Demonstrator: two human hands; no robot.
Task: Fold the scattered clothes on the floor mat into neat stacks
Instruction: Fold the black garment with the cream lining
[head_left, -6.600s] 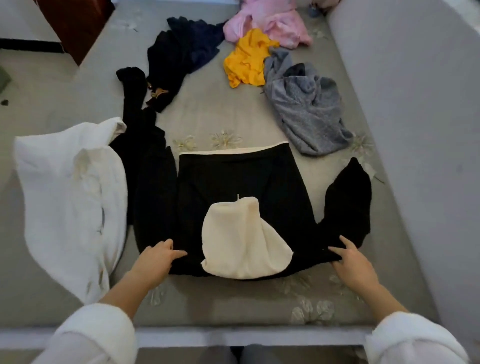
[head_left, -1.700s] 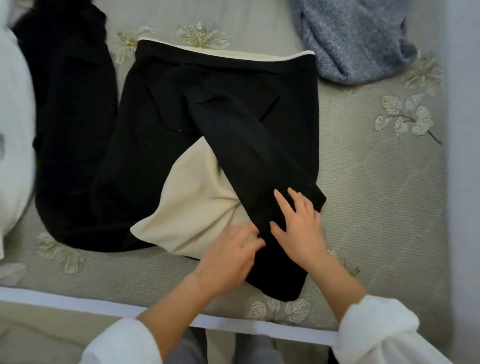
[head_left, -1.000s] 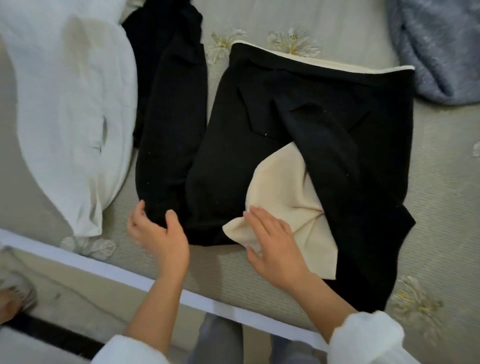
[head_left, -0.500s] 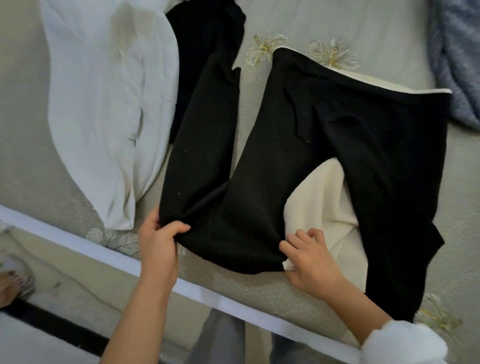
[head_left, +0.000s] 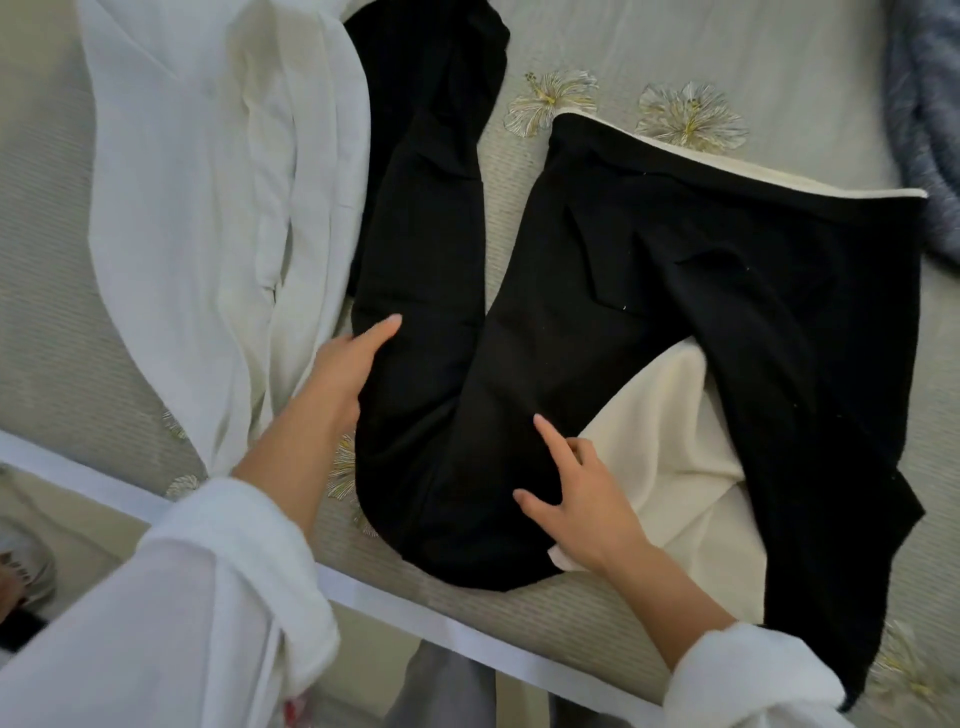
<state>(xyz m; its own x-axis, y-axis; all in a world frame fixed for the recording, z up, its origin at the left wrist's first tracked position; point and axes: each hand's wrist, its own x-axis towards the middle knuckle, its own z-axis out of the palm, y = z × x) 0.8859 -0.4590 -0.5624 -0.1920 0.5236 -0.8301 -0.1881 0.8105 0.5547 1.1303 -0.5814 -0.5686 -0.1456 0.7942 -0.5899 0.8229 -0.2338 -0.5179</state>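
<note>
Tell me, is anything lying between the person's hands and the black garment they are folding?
Nothing visible does. The left hand already rests on the black garment at its left sleeve, and the right hand lies flat where black cloth meets the cream hood.

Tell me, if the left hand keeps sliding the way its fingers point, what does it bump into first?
The left hand points up and right, already touching the black garment. Going on, it would slide further over that garment's left sleeve, probably nothing else first.
</note>
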